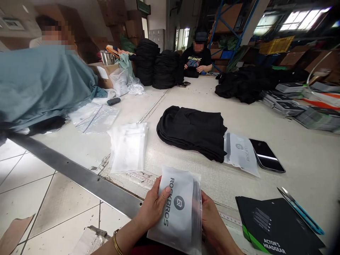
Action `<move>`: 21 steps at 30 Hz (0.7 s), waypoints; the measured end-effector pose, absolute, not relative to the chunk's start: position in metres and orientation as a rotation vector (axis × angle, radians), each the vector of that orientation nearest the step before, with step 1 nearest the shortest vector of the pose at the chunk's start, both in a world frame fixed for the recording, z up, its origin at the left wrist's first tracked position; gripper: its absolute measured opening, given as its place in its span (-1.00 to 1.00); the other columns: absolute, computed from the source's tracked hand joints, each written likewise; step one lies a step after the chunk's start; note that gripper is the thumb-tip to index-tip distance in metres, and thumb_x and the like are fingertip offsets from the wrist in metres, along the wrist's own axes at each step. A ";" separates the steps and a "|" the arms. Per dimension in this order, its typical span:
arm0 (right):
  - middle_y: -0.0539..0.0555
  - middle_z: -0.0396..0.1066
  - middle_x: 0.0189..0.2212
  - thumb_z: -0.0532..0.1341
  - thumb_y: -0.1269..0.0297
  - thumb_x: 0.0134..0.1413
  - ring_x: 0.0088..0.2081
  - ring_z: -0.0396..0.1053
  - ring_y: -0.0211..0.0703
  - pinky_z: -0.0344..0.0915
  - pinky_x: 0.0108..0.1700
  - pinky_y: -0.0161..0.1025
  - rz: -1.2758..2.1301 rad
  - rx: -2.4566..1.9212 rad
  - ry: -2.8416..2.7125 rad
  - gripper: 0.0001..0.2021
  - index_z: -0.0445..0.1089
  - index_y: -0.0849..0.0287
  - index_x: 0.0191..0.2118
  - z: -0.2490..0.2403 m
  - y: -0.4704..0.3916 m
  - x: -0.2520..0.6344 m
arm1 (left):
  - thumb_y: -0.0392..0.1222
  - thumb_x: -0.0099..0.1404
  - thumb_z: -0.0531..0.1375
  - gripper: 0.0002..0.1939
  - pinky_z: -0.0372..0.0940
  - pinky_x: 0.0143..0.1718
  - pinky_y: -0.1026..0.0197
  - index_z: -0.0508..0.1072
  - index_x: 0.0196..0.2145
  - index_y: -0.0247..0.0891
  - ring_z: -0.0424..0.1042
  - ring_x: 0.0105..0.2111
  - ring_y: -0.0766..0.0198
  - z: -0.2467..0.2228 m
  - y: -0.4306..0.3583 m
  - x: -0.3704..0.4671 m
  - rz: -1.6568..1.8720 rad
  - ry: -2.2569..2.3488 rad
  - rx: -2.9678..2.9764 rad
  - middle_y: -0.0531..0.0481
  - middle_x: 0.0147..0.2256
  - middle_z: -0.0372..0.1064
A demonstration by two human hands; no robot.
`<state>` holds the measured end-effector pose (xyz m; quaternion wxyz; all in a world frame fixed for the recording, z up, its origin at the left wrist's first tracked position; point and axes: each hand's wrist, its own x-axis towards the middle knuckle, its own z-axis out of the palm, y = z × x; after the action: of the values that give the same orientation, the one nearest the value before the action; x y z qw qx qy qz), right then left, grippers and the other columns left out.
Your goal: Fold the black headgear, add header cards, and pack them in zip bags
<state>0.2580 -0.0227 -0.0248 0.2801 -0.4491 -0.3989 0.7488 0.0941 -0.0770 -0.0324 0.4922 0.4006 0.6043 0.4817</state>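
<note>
Left hand (pixel 152 205): holding the frosted ROCKBROS bag (pixel 183 212), thumb across the front, fingers behind. Right hand (pixel 214 217): at the bag's right edge, fingertips hidden behind it, so can't tell how far it's closed. Bag is tilted in front of me, at the near edge of the tabletop (pixel 202 94), print running sideways.

Beyond it, slightly left: stack of frosted bags (pixel 127 152). Beyond and to the right: folded black cloth pile (pixel 191 131), with printed bags (pixel 240 152) against its right end and a phone (pixel 268 156) just beside those.

Near right: black cards (pixel 276 221) marked ACTOR'S HEADGEAR, blue-handled snips (pixel 302 212) lying at their right side.

Far side: co-worker (pixel 196 58) handling a black item, tall black stacks (pixel 156 65) to the left, loose black heap (pixel 247 83) to the right.
</note>
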 end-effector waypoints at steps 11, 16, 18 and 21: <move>0.11 0.53 -0.36 0.39 0.18 -0.25 -0.35 0.48 -0.05 0.39 -0.31 -0.22 1.884 -1.356 -0.895 -0.60 0.44 0.20 -0.20 -0.023 0.013 0.310 | 0.20 0.15 0.10 -0.46 0.22 -0.55 0.25 0.31 -0.03 -0.20 0.32 -0.59 0.22 -0.002 -0.031 -0.003 1.084 2.311 1.084 0.14 -0.63 0.23; 0.10 0.53 -0.36 0.38 0.17 -0.22 -0.36 0.48 -0.05 0.41 -0.31 -0.20 1.924 -1.418 -0.985 -0.60 0.41 0.22 -0.19 -0.031 0.021 0.320 | 0.22 0.15 0.09 -0.11 0.15 -0.02 -0.11 -0.13 0.27 -0.31 0.16 0.09 -0.18 -0.005 0.001 -0.076 0.669 2.746 1.529 -0.37 0.11 0.15; 0.11 0.53 -0.33 0.36 0.14 -0.20 -0.33 0.47 -0.03 0.41 -0.30 -0.19 1.875 -1.438 -1.037 -0.60 0.41 0.22 -0.20 -0.036 0.020 0.315 | 0.23 0.22 0.00 -0.18 -0.07 0.12 -0.19 -0.16 0.28 -0.25 -0.18 0.24 -0.20 -0.022 0.011 -0.082 0.450 2.747 1.744 -0.31 0.28 -0.23; 0.12 0.52 -0.30 0.33 0.12 -0.16 -0.30 0.47 -0.02 0.40 -0.29 -0.17 1.790 -1.470 -1.079 -0.61 0.39 0.22 -0.19 -0.039 0.017 0.309 | 0.25 0.27 -0.14 -0.29 -0.21 0.13 -0.27 -0.04 0.26 -0.18 -0.25 0.25 -0.21 -0.055 0.023 -0.081 0.231 2.652 1.761 -0.27 0.29 -0.26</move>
<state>0.3092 0.0172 -0.0392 0.2889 -0.5508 -0.4042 0.6707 -0.0814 0.0226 -0.0551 -0.0253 0.5515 0.8306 0.0725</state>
